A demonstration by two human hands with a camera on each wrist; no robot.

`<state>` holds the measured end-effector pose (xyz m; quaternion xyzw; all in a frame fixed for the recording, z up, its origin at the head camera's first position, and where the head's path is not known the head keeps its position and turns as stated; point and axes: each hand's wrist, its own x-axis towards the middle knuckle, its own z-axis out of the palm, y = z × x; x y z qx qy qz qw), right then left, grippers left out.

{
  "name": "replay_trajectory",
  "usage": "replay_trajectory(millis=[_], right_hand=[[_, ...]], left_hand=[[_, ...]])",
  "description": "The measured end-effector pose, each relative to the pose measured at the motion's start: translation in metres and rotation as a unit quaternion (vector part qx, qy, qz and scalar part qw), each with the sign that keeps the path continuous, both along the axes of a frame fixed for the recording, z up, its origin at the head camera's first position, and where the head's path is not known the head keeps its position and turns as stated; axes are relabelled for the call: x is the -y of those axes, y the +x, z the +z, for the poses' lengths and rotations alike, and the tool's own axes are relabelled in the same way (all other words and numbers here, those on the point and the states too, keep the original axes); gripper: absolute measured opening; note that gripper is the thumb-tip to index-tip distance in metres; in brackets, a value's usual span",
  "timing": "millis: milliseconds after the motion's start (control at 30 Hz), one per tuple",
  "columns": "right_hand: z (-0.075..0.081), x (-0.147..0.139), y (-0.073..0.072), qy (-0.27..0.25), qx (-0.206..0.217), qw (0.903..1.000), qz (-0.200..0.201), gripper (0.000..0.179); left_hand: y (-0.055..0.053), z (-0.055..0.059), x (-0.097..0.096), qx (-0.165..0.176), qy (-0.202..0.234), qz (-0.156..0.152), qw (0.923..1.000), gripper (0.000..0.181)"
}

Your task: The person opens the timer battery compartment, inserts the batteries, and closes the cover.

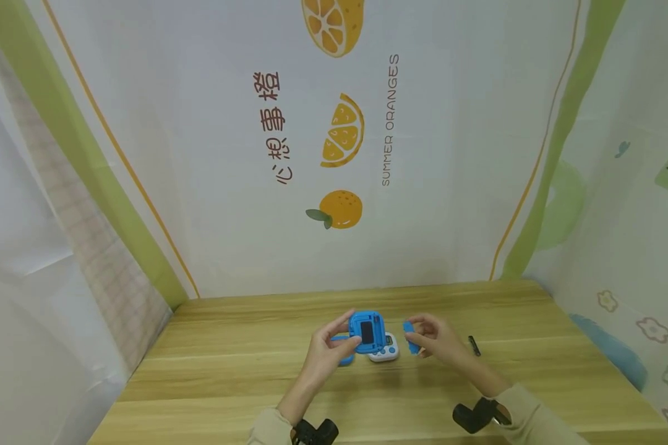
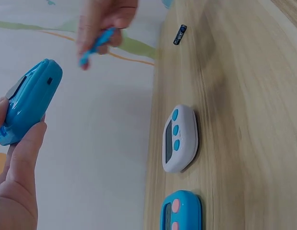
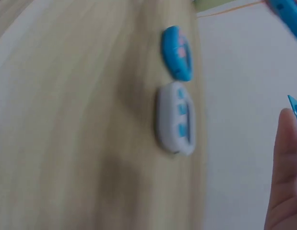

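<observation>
My left hand (image 1: 327, 351) holds a blue digital timer (image 1: 375, 322) above the table, thumb on its back and fingers behind. The back faces the head camera, showing a dark rectangle and a recessed slot along one side. To the right, my right hand (image 1: 440, 339) pinches a small, thin blue cover (image 1: 411, 339) between thumb and fingers, apart from the timer. In the left wrist view this cover (image 2: 96, 47) is blurred. Below the hands lie a white timer (image 2: 183, 139) with blue buttons and another blue timer (image 2: 190, 211) with pink buttons.
A small black battery (image 1: 474, 346) lies on the wooden table (image 1: 245, 371), to the right of my right hand. Behind the table hangs a white curtain (image 1: 222, 235) printed with oranges. More printed cloth hangs along both sides.
</observation>
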<state>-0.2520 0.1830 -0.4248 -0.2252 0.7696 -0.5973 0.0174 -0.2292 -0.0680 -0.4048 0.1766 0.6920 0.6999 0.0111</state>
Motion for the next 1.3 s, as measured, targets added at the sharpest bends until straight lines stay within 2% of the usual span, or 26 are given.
replay_trajectory(millis=[100,267,400,633,700,800,967,1300], right_hand=[[-0.017,-0.006,-0.001,0.022,-0.003,0.9995,0.023,0.037],[-0.039,-0.012,-0.001,0.048,0.058,0.9964,0.038,0.036],[-0.049,-0.014,0.000,0.073,0.096,0.9916,0.048,0.035],[-0.053,-0.014,0.003,0.133,0.106,0.9816,0.087,0.024],[-0.053,-0.013,0.004,0.145,0.102,0.9802,0.088,0.021],[-0.054,-0.012,0.004,0.155,0.101,0.9790,0.084,0.021],[-0.053,-0.012,0.004,0.159,0.095,0.9799,0.075,0.020],[-0.053,-0.012,0.004,0.156,0.113,0.9792,0.064,0.020]], left_hand=[[0.000,0.001,0.001,-0.004,0.002,-0.002,1.0000,0.049],[0.001,0.002,0.002,-0.004,0.001,-0.003,1.0000,0.050],[0.001,0.002,0.002,-0.001,0.002,-0.006,1.0000,0.051],[0.002,0.002,0.000,0.003,0.008,-0.017,0.9998,0.051],[0.006,0.008,-0.001,0.003,0.004,-0.017,0.9998,0.051],[0.008,0.010,-0.001,0.003,0.004,-0.017,0.9998,0.051],[0.001,0.000,-0.001,0.003,0.000,-0.016,0.9999,0.052],[0.001,-0.003,0.000,-0.008,-0.011,-0.020,0.9997,0.051]])
